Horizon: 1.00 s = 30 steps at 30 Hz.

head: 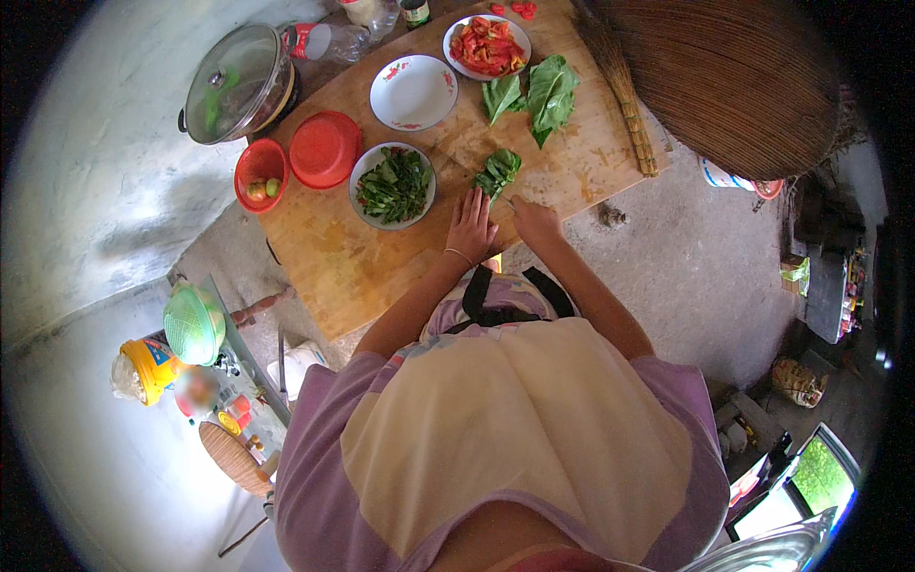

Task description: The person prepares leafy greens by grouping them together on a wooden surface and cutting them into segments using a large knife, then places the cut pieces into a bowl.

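My left hand [472, 227] lies palm down on the wooden board [336, 279], its fingertips at the near end of a bunch of leafy greens [498, 173]. Closed around the handle of what looks like a knife [508, 204], my right hand [536, 222] rests just right of the greens; most of the blade cannot be made out. Left of my left hand stands a white bowl of cut greens [395, 186]. Larger loose green leaves [552, 96] lie farther up the board, beside a plate of cut red tomatoes or peppers [488, 46]. An empty floral plate [414, 93] sits left of them.
Red plastic bowls [326, 150] stand at the board's left, one holding small round produce [256, 191]. Behind them is a glass-lidded pan [236, 86] beside plastic bottles [343, 43]. A straw whisk broom [636, 129] lies along the right edge, near a large round woven lid [729, 79].
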Each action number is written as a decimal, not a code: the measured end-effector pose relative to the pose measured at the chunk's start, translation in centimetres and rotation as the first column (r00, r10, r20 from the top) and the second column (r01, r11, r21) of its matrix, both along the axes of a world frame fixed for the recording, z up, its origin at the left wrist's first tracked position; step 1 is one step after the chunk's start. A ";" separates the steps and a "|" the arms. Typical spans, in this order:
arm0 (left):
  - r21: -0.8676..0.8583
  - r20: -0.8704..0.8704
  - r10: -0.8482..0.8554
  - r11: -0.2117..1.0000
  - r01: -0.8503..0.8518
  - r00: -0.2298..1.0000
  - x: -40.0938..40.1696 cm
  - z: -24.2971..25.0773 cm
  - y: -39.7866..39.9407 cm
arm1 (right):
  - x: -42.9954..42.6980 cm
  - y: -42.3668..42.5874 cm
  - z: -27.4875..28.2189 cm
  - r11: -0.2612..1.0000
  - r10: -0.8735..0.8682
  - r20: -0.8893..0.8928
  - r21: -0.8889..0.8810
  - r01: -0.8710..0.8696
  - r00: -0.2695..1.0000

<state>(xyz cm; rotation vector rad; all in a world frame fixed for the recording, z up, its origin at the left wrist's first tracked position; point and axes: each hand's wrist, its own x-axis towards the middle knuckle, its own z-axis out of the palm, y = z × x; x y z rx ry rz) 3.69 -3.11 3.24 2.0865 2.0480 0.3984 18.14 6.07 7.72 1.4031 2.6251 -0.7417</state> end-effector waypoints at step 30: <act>0.037 -0.013 0.039 0.999 -0.038 0.999 0.3 0.4 -1.8 | -0.8 0.6 -0.6 0.992 -0.111 -0.157 -0.076 0.100 0.981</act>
